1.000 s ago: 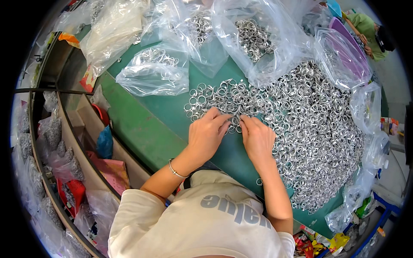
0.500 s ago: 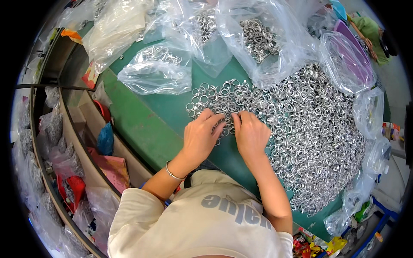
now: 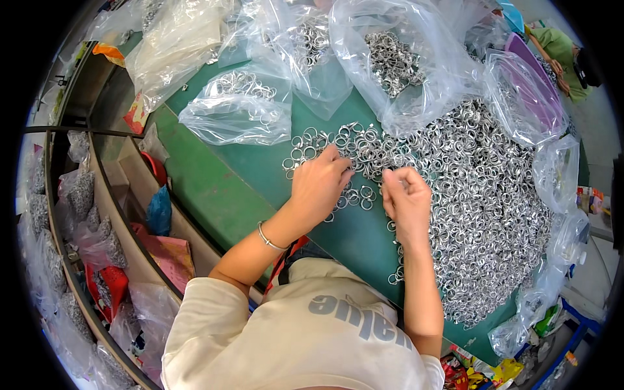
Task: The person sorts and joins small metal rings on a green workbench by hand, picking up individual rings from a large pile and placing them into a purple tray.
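Small silver metal rings (image 3: 364,142) lie loosely scattered on the green tabletop (image 3: 250,170), joining a dense pile of the same rings (image 3: 481,214) on the right. My left hand (image 3: 316,186), a bracelet on its wrist, reaches into the scattered rings with bent fingers close together. What its fingertips grip is hidden. At the left border of the pile, my right hand (image 3: 408,203) is closed with curled fingers and the thumb against them; anything inside is too small to make out. A few loose rings (image 3: 356,196) lie between the hands.
Clear plastic bags holding rings (image 3: 240,107) line the far side, with a larger open bag (image 3: 393,62) beside them. A purple tray (image 3: 534,78) stands at far right. Shelving with bagged parts (image 3: 81,195) runs along the left. Another person (image 3: 560,58) is at the upper right.
My hands have moved apart: the left forward and slightly left, the right to the right toward the pile. Loose rings between them have come into sight.
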{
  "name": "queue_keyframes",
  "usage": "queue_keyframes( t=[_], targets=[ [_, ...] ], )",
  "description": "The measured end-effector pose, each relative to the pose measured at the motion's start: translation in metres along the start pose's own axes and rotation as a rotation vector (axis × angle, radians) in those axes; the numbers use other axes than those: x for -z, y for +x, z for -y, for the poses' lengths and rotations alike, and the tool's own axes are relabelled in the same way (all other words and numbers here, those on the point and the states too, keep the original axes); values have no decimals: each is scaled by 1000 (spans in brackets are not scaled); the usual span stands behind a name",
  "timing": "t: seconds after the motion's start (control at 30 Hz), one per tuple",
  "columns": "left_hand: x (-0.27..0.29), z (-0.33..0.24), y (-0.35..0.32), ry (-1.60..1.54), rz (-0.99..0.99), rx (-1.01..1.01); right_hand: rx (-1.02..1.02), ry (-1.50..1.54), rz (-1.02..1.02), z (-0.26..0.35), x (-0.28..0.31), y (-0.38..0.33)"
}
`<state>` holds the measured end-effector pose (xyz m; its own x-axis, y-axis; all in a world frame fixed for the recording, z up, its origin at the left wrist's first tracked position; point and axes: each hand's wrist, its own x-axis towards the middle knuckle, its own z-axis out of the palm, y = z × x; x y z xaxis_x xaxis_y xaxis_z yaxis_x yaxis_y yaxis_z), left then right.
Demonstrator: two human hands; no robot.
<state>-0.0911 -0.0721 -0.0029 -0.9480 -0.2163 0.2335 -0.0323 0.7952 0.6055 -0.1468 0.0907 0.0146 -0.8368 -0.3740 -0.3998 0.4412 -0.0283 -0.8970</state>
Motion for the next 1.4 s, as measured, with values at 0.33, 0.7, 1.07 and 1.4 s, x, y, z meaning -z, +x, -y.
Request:
queue_keyframes(
  t=[0.33, 0.7, 1.07, 1.4],
  targets=[
    [11, 14, 4, -418, -14, 113, 579, -1450, -47, -11, 1, -15],
    [27, 0, -11, -1494, 515, 798, -95, 206, 163, -1, -9, -31],
    [28, 3, -41, -309, -57, 208, 20, 276, 81, -19, 13, -29],
    [17, 4, -37, -191, -89, 211, 532, -1134, -61, -24, -21, -12]
  ],
)
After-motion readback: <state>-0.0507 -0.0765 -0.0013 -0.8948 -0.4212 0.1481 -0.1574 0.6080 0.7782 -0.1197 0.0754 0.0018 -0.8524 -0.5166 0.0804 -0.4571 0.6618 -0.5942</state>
